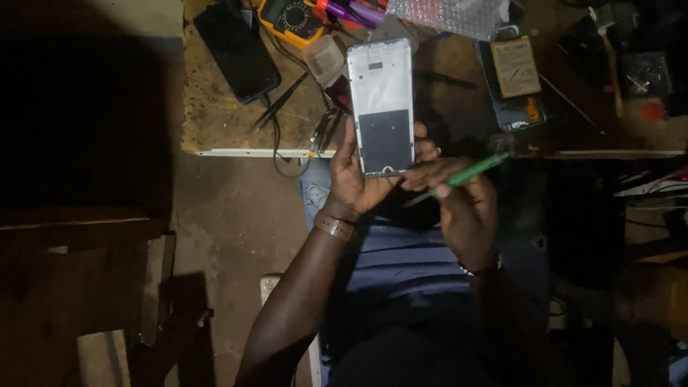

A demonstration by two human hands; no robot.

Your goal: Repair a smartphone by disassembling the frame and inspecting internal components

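Note:
My left hand (pixel 351 183) grips an opened phone frame (pixel 382 93), white inside with a dark rectangular pad on its lower half, held upright over the edge of the wooden workbench (pixel 215 115). My right hand (pixel 462 204) holds a thin green-handled tool (pixel 473 170), its tip pointing down-left just below the phone's bottom edge. A brown strap circles my left wrist.
On the bench lie a black phone (pixel 239 50), tweezers (pixel 281 102), a yellow multimeter (pixel 292 20), a small clear box (pixel 324 59), bubble wrap (pixel 448 14) and a phone with its yellow battery (pixel 514 68) showing. Dark wooden furniture (pixel 93 272) stands at the left.

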